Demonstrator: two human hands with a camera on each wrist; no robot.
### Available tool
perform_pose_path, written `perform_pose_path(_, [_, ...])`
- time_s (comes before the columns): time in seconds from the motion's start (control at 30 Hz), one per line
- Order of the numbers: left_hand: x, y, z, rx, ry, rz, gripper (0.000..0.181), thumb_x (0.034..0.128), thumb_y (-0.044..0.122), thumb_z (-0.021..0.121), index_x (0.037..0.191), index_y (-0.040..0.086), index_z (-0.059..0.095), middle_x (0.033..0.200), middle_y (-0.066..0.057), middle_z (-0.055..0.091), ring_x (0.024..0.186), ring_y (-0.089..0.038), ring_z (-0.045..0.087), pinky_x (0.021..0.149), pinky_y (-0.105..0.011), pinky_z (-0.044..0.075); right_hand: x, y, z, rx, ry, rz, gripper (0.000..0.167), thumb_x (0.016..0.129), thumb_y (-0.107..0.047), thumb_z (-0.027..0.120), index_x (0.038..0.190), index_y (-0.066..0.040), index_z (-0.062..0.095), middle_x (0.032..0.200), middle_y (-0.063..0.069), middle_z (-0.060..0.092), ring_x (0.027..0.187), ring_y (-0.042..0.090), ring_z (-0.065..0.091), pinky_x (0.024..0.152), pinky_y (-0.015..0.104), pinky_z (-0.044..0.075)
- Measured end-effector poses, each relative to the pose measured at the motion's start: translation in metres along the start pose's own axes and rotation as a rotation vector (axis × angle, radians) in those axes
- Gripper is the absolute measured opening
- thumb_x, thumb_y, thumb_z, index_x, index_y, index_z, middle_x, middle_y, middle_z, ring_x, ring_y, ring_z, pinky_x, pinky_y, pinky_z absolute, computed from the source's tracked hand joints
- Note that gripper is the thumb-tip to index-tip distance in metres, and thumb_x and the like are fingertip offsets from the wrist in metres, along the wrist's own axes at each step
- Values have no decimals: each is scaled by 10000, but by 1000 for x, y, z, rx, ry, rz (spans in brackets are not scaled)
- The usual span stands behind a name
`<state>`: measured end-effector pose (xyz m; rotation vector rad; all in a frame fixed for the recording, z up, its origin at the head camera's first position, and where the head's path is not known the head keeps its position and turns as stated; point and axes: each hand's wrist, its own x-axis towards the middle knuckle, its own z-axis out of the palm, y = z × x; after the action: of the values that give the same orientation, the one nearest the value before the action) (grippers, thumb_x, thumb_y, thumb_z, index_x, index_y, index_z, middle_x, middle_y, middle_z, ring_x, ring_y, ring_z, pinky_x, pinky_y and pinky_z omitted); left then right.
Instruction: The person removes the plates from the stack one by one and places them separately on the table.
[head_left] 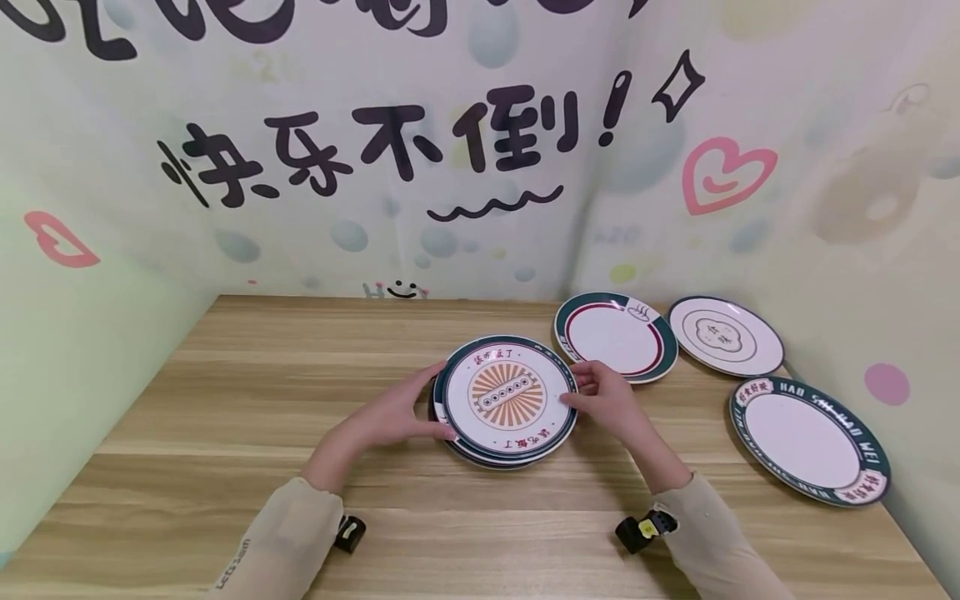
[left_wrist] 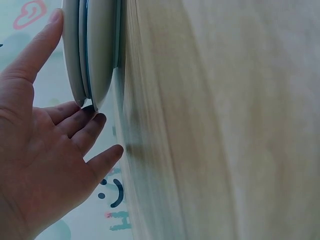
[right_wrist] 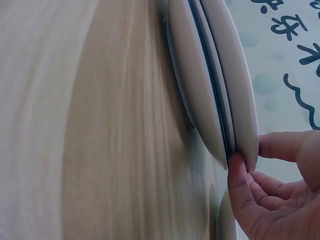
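Observation:
Stacked plates stand at mid-table, the top plate white with a dark green rim and an orange ray pattern. Around the stack's left edge is my left hand, thumb towards the front; in the left wrist view this hand has spread, relaxed fingers touching the edges of the plates. My right hand is at the right edge. The right wrist view shows the right hand pinching the rim of the top plate between thumb and fingers. The undersides of the plates are mostly hidden.
Behind and right of the stack lies a green plate with a red ring. Farther right are a thin-rimmed white plate and a lettered green-rimmed plate near the table's right edge. A printed cloth hangs behind the table.

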<state>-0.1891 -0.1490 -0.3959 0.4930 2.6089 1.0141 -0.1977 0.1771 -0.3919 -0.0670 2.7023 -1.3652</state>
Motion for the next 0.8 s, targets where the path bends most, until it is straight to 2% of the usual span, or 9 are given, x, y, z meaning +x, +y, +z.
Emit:
perform_pose_path(0.27, [1,1,1,-12,-3,-18,1132,736,533,839,1598,144,217,1649,-143,253,1525,-363,236,1237,-539,252,1,-2,0,-34,1,21,429,905,-82,703,1282,62,557,1151,231,628,1005,302,605,868,347,569])
perform_pose_path(0.4, [3,1,-2,-4,6,-4,1130,742,529,836,1597,130,214,1644,-162,258,1518,-385,245,1230,-556,256,5,-5,-3,-59,9,8,403,919,-82,685,1282,52,571,1133,217,638,998,298,615,877,364,579])
perform_pose_path(0.57, [4,0,-4,-1,19,-4,1126,738,518,842,1595,134,221,1642,-149,271,1516,-375,258,1231,-548,263,6,-10,-6,-79,5,-5,359,933,-62,665,1268,50,603,1098,210,655,970,284,626,858,353,589])
perform_pose_path(0.8, [4,-1,2,-3,22,0,1122,730,526,844,1590,128,243,1632,-148,297,1506,-378,281,1222,-550,280,1,-3,-10,-58,-2,1,365,941,-55,651,1288,48,605,1113,207,663,955,261,618,800,302,593])
